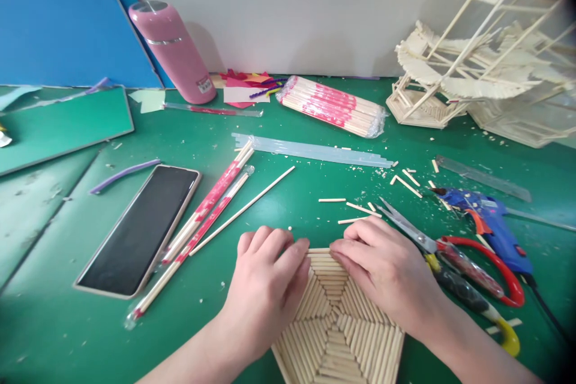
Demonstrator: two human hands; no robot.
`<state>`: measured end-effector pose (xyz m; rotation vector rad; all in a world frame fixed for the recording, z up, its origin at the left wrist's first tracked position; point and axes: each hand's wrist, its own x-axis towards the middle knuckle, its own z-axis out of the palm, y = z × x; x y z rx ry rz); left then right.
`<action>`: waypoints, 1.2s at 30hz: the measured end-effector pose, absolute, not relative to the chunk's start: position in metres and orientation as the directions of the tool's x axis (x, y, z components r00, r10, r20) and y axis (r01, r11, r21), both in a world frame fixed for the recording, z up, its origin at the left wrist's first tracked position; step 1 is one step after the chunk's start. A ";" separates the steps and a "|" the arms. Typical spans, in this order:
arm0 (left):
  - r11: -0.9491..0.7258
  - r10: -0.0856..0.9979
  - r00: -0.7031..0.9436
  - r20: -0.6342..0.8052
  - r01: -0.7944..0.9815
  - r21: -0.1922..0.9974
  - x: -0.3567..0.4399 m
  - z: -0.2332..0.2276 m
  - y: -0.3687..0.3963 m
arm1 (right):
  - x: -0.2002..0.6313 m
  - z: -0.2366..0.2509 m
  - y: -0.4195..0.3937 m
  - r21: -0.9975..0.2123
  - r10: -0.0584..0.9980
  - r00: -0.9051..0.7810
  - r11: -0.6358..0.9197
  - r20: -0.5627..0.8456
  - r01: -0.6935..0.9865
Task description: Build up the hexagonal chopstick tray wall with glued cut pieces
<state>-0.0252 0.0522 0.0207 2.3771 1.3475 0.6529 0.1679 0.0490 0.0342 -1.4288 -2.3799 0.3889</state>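
On the bench: hexagonal stick panel (335, 324) laid flat, near edge; no long axis, one side faces away
Fingers: left hand (265, 288) and right hand (382, 264) curled, pressed on its far edge
Surface: green bench (292, 204); white wall behind

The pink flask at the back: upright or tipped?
Tipped. The pink flask leans left against the wall, silver cap uppermost, base on the green table.

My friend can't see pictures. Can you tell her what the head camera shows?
Two hands, left hand and right hand, press on a flat hexagon of small wooden sticks on a green table. Scissors, a blue glue gun and a phone lie nearby.
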 end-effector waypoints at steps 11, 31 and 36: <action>-0.521 0.851 0.473 0.229 0.703 0.484 -0.023 0.017 0.054 | 0.167 0.032 0.046 -0.423 0.898 -0.423 0.433 0.124 0.796; -0.539 0.839 0.496 0.226 0.699 0.470 -0.026 0.014 0.055 | 0.197 0.022 0.032 -0.693 0.981 -0.186 0.170 0.053 0.700; -0.544 0.835 0.502 0.227 0.687 0.481 -0.026 0.013 0.054 | 0.196 0.020 0.028 -0.684 0.978 -0.202 0.178 0.046 0.708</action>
